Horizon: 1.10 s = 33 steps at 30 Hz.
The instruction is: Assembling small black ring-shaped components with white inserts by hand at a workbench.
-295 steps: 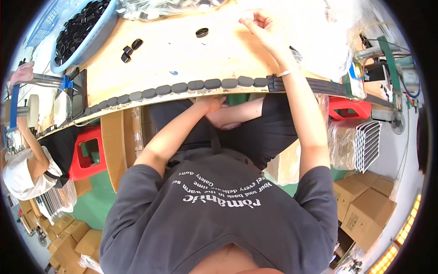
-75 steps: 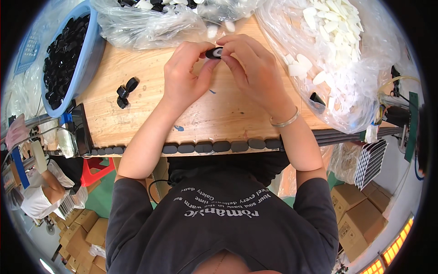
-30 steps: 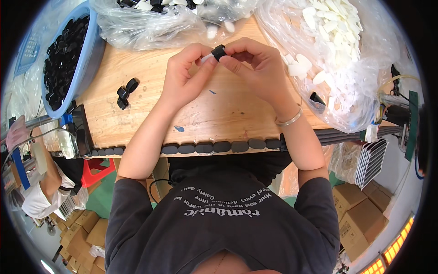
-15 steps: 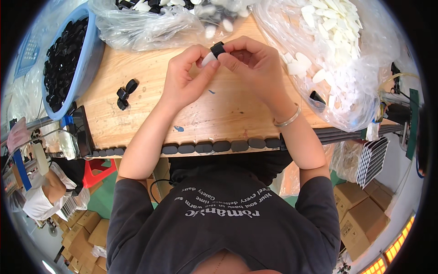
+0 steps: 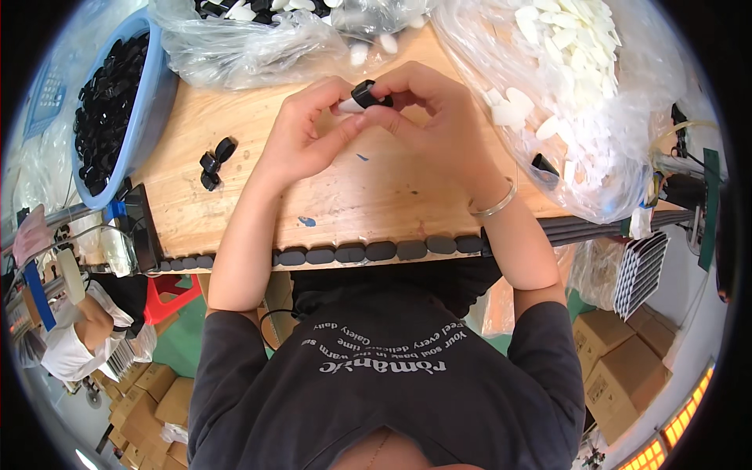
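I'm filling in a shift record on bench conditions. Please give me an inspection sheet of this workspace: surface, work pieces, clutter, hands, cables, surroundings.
Surface: wooden table, blue marks; dark pads line the near edge.
Work pieces: white piece meeting a black ring; whether inserted, cannot tell.
Clutter: small black pieces at left; blue basin of black parts; clear plastic bag; white heap at right.
Hands: left hand pinches the white piece; right hand holds the black ring.
Cables: black cable below the near edge.
Surroundings: co-worker and red stool at left; cardboard boxes both sides.
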Motion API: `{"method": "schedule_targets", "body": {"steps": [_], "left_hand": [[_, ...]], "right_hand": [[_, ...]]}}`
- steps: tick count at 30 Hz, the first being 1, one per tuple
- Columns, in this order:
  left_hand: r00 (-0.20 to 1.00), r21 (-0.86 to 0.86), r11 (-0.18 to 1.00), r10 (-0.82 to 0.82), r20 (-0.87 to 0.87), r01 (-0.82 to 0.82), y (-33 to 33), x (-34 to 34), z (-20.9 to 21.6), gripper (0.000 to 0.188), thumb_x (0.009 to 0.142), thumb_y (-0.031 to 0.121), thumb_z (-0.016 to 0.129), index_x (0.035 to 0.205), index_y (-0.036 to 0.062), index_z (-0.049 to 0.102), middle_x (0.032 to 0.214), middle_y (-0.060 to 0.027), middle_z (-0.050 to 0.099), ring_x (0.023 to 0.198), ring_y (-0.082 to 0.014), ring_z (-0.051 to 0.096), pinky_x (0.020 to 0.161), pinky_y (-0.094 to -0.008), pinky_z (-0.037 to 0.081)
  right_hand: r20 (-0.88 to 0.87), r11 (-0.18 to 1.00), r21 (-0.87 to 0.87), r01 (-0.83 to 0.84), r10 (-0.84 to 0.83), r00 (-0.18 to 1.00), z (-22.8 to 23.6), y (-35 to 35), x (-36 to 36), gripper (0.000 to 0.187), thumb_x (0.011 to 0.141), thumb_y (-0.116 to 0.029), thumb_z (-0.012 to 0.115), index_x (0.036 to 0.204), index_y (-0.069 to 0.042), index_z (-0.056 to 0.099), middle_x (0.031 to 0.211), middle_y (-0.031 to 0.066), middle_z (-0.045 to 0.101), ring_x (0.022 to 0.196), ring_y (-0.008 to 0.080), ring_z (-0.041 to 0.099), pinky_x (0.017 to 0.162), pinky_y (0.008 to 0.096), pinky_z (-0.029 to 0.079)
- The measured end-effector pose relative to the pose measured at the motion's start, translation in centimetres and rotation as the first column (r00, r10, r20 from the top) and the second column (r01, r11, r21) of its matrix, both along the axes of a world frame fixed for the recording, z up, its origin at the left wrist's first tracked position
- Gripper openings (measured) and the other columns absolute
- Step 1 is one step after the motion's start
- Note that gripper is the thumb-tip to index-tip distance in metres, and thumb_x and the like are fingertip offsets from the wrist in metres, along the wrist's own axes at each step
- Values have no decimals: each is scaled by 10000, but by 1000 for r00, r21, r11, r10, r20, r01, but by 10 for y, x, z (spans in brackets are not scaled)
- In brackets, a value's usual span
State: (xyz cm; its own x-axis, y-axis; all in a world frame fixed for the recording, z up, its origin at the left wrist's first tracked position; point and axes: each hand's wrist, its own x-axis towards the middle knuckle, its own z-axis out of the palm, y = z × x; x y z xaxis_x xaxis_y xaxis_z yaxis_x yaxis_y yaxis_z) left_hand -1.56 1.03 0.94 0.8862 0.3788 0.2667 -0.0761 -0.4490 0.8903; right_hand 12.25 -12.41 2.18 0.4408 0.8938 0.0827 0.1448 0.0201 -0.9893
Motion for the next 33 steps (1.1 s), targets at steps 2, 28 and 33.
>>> {"method": "schedule_targets", "body": {"steps": [2, 28, 33], "left_hand": [[998, -1, 1000, 21, 52, -21, 3, 1, -4, 105, 790, -4, 631, 893, 1, 613, 773, -79, 563, 745, -202, 502, 701, -286, 415], [992, 293, 956, -67, 109, 32, 8, 0, 5, 140, 705, -53, 635, 839, -11, 638, 824, -109, 606, 811, -261, 550, 747, -317, 441], [985, 251, 968, -22, 171, -22, 3, 1, 6, 127, 728, -32, 651, 853, -17, 638, 821, -115, 613, 797, -264, 554, 727, -325, 445]], "right_hand": [[456, 943, 329, -57, -106, 884, -2, 4, 0, 215, 752, 19, 725, 949, -25, 653, 867, 50, 664, 768, 139, 645, 697, 240, 519], [488, 951, 301, -67, -93, 868, 2, -1, -1, 161, 732, -22, 752, 856, -22, 650, 818, 61, 630, 694, 177, 614, 619, 263, 494], [452, 948, 312, -63, -89, 888, 4, 0, -1, 155, 734, -26, 755, 848, -17, 649, 815, 59, 628, 698, 163, 610, 621, 256, 490]]}}
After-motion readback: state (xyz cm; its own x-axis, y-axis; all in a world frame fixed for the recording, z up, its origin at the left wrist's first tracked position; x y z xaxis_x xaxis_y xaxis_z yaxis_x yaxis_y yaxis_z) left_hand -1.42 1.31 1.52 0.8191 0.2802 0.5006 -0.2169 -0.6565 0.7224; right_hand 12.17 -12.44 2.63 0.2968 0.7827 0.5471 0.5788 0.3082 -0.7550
